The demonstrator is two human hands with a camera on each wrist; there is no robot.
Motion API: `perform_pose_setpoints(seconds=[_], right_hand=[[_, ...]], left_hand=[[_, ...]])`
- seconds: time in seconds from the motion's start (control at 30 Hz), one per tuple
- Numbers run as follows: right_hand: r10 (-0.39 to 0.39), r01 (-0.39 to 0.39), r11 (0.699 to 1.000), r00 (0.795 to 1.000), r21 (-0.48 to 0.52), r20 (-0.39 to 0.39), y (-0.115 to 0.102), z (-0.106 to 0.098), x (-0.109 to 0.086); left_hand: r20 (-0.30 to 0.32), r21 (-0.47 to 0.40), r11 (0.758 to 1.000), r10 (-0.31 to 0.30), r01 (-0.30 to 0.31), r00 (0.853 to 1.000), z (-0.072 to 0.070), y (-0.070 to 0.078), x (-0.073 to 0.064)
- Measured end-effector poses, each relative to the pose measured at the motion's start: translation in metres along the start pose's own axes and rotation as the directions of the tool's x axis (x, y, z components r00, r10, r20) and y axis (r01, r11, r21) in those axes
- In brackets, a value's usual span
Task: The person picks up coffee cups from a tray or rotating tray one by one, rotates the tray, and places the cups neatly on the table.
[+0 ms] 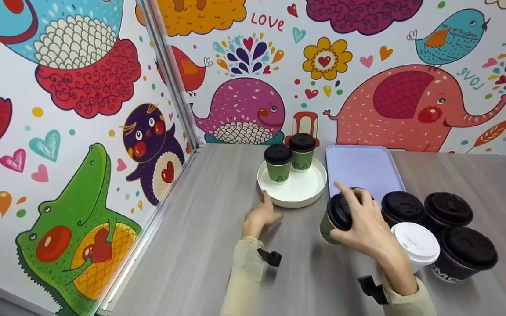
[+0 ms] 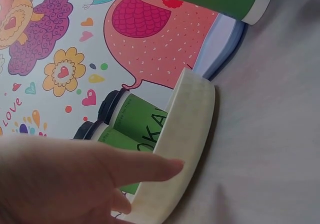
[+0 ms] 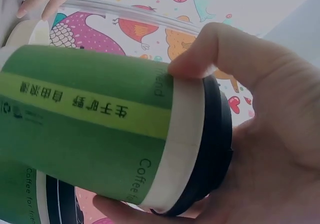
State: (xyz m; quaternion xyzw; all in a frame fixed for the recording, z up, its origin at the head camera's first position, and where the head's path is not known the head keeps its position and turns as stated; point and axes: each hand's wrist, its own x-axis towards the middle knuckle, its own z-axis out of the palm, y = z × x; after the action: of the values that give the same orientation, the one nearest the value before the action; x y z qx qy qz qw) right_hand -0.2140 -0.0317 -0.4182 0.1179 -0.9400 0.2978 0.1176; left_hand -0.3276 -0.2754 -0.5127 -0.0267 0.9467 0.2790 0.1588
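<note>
1. Taking the green cup (image 1: 326, 227) in the right hand (image 1: 363, 228) as the dial's centre, a white-lidded cup (image 1: 415, 243) and a black cup (image 1: 468, 251) are standing between 3 and 4 o'clock, nearest the person.
2. The right hand is gripping the green cup from above, thumb and fingers curling round it near its black lid (image 1: 337, 211); whether its base is touching the table (image 1: 191, 245) cannot be told.
3. At 9 o'clock the left hand (image 1: 262, 217) is holding nothing, its fingers extending to the rim of a white plate (image 1: 297, 203), seemingly touching it.
4. At 3 o'clock two more black-lidded cups are standing: a closer one (image 1: 402, 208), showing green in the right wrist view, and a farther one (image 1: 448, 208).
5. At 10 o'clock the plate is bearing two green cups (image 1: 278, 169); that loading looks done, while the gripped cup and the closer green one are apparently remaining.
6. At 1 o'clock a lilac tray (image 1: 363, 166) is lying beside the plate, against the patterned wall (image 1: 314, 101).
</note>
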Motion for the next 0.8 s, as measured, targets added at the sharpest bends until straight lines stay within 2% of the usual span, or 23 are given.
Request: perform_pose_setpoints(seconds=[0.17,0.43,0.8], right_hand=[[-0.032,0.032,0.999,0.999,-0.003,-0.007,0.0009,0.0008,-0.0003],[-0.013,0.013,1.000,0.997,-0.001,0.081,0.0017,-0.0008,0.0000],[-0.001,0.003,1.000,0.996,-0.016,0.086,0.0017,-0.0011,0.0002]], left_hand=[[-0.003,-0.002,1.000,0.004,-0.004,1.000,0.0003,0.0002,-0.0003],[-0.005,-0.005,1.000,0.011,-0.011,1.000,0.0004,0.0001,0.0007],[-0.003,0.011,1.000,0.002,-0.002,1.000,0.0001,0.0026,-0.0011]])
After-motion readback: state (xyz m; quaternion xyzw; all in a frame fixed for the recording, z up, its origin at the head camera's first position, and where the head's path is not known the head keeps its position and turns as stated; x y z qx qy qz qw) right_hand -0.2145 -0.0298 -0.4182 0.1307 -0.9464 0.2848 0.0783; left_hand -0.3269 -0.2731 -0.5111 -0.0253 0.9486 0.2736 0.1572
